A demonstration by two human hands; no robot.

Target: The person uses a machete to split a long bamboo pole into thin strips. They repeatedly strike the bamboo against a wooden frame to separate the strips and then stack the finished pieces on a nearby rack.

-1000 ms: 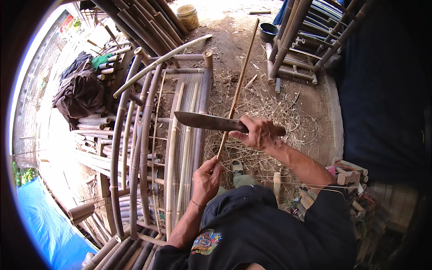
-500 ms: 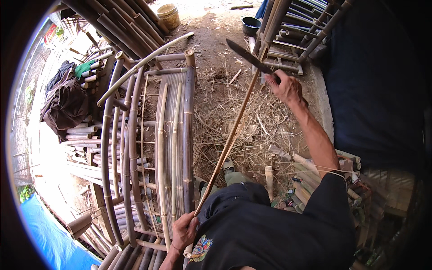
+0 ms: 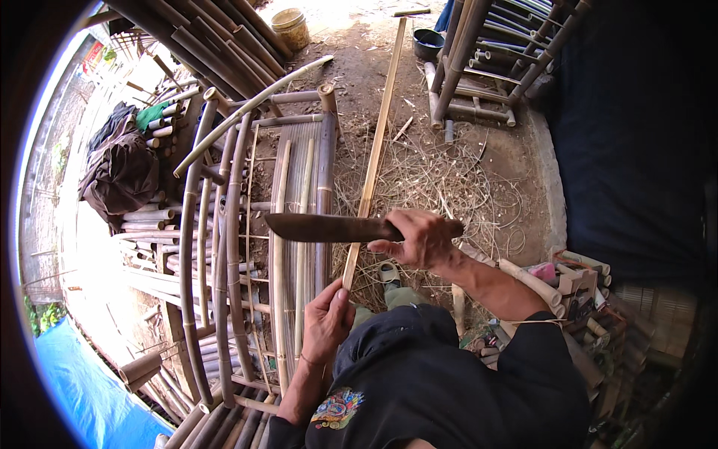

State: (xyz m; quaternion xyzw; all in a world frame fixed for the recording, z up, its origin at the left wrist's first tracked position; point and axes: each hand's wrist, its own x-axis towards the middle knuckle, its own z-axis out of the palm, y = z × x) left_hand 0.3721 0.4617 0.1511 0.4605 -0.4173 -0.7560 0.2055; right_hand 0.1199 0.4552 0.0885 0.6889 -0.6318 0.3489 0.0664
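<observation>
My left hand is closed around the near end of a long split bamboo strip, which runs away from me across the ground. In my right hand is the handle of a machete. Its broad dark blade points left and lies crosswise over the strip; I cannot tell whether the two touch. Just left of my left hand stands a bamboo bench with a slatted seat, and two loose bamboo poles rest lengthwise on it.
Shavings litter the dirt floor ahead. Another bamboo frame stands at the far right, near a black basin. A bucket is at the back. Stacked bamboo lies left, a blue tarp lower left, and cut pieces at right.
My right hand has brought the machete nearer and left, its blade turning crosswise. My left hand has moved up and forward, and the strip now stands steeper and farther left at its far end.
</observation>
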